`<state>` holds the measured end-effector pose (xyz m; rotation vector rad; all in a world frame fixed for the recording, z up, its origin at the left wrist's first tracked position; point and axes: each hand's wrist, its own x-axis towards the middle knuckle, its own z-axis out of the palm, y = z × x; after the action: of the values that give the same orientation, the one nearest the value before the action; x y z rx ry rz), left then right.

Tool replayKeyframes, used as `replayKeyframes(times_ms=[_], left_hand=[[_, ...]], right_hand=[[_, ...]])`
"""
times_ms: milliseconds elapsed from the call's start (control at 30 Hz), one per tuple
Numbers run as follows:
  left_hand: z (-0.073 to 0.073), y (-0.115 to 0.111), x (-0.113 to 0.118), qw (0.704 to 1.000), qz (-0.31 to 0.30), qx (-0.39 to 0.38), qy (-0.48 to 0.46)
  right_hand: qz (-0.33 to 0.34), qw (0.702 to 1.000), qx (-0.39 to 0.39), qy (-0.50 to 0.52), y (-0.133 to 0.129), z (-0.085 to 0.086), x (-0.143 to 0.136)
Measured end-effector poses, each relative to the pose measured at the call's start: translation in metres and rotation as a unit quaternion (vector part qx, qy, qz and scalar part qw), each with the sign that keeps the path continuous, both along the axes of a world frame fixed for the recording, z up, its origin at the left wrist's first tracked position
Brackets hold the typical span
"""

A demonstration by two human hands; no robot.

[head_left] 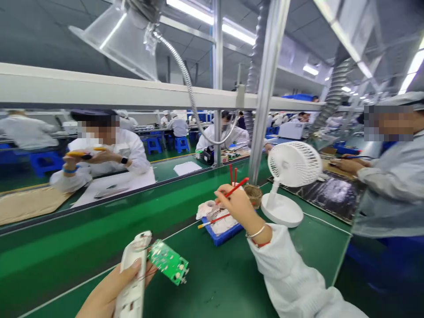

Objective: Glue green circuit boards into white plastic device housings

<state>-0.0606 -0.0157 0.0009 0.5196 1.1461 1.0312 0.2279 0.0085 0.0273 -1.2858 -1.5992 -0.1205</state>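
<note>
My left hand [114, 282] is closed around a long white plastic housing [130, 287]. A green circuit board [168, 261] sticks out to the right of the housing, beside my fingers, with thin wires near it. My right hand [236, 205] is closed on a red-handled brush [241, 183] above a blue tray [220, 238]; the brush's tip is not clear. Crumpled whitish cloth [222, 224] fills the tray. Across it lies a second red-handled brush [212, 221] with a yellowish tip.
Behind my right hand stands a round brown tub [254, 196], near two upright red sticks [233, 173]. A white fan [281, 214] is on the green table [198, 291] to the right. Metal posts [261, 110] rise behind. Co-workers sit across the bench and at the right.
</note>
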Motion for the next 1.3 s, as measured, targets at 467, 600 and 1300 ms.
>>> replayKeyframes(times_ms=[467,600,1300], left_hand=[[-0.005,-0.016,0.019,0.981,-0.109,0.151,-0.052],[-0.004,-0.018,0.020,0.979,-0.119,0.163,-0.029],[-0.003,-0.021,0.016,0.962,-0.130,0.238,0.034]], right_hand=[[0.338,0.919,0.065,0.193,-0.062,-0.016,-0.051],[0.317,0.937,0.042,0.140,-0.059,-0.027,-0.051],[0.182,0.977,0.107,0.013,-0.063,-0.019,-0.044]])
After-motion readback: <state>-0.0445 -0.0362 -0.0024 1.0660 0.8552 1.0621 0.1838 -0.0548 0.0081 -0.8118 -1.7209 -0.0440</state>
